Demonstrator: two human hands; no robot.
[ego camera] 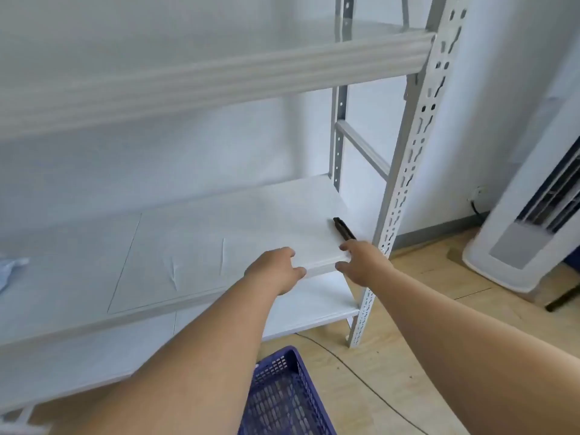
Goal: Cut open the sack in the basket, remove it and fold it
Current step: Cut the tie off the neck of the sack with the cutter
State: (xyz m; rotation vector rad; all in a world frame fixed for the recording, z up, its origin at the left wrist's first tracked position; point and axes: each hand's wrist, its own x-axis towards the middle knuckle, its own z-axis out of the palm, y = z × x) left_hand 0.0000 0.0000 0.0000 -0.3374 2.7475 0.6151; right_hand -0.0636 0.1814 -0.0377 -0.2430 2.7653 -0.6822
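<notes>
My left hand (276,271): reaching to the front edge of the middle shelf (194,246), fingers loosely extended and holding nothing, fingertips at the shelf lip.
My right hand (361,262): reaching toward the right front corner of the same shelf, fingers relaxed and slightly spread, gripping nothing; the fingertips sit just beside the dark tool.
Dark tool (343,229): a slim black object, likely a utility knife, lying flat on the shelf near its right edge, just beyond my right fingertips; whether I touch it I cannot tell.
Basket (282,397): blue perforated plastic, on the floor below my left forearm, only a corner showing.
Sack: I cannot make it out in the visible part of the basket.
Shelving rack (417,130): white metal with slotted uprights.
Tower fan (527,240): white, standing on the wooden floor at right.
Pale blue cloth (12,268): at the shelf's far left edge.
</notes>
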